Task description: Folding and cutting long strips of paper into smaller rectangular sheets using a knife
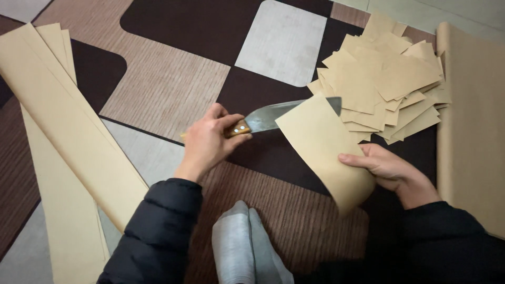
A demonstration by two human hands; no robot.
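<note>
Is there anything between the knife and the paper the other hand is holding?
Nothing visible. The left hand holds the knife by its wooden handle, and the blade already goes behind the brown paper sheet held in the right hand. The pile of cut pieces lies further back on the carpet, out of the way.

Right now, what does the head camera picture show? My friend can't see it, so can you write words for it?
A person's left hand holds a wooden-handled knife against a folded tan paper sheet gripped by the right hand. A pile of cut paper pieces lies beyond, long paper strips lie to the left, all on a patterned brown carpet.
</note>
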